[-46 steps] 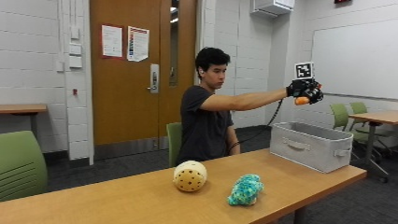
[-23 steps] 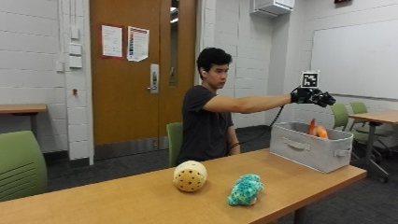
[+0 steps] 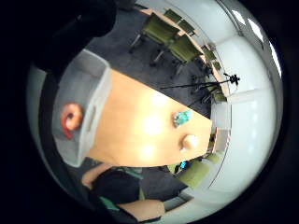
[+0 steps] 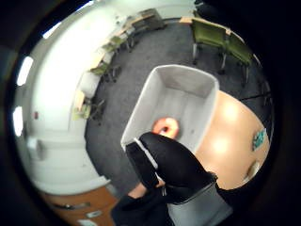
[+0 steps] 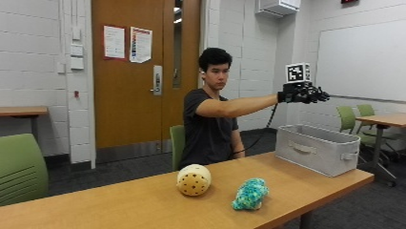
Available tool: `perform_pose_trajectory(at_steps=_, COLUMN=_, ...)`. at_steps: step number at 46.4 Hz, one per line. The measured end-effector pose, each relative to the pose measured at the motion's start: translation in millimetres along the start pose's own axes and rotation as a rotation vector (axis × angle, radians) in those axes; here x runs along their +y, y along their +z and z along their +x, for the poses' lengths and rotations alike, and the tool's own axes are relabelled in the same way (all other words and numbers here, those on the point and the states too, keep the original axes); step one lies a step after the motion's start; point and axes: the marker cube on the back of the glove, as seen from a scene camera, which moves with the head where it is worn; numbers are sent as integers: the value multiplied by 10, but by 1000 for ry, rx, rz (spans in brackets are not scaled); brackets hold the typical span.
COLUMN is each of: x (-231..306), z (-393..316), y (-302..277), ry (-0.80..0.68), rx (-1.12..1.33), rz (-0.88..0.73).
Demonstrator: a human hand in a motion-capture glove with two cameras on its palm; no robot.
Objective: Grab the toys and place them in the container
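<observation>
Since half a second ago the orange toy point(image 4: 165, 126) has dropped out of sight in the outside view and now lies on the bin's floor. On the table point(image 5: 114, 202) the grey bin point(image 5: 317, 149) stands at one end; the cream ball point(image 5: 193, 180) and teal plush point(image 5: 250, 194) lie well apart from it. Above the bin, the gloved hand point(image 5: 304, 93) holds nothing, fingers seemingly spread.

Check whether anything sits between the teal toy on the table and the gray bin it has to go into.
Nothing visible does. Bare table lies between the teal toy and the gray bin, whose top is open. The cream ball sits on the toy's far side, and the gloved hand hovers above the bin.
</observation>
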Motion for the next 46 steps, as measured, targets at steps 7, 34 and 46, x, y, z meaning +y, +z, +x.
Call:
perform_pose_trajectory(at_steps=7, x=219, z=806, y=-71, ry=92, rx=17, rz=1)
perform_pose_trajectory(at_steps=34, x=997, z=3439, y=676, ry=611, rx=75, rz=-66)
perform_pose_trajectory(at_steps=46, x=1276, z=3867, y=1557, ry=697, rx=101, rz=-223)
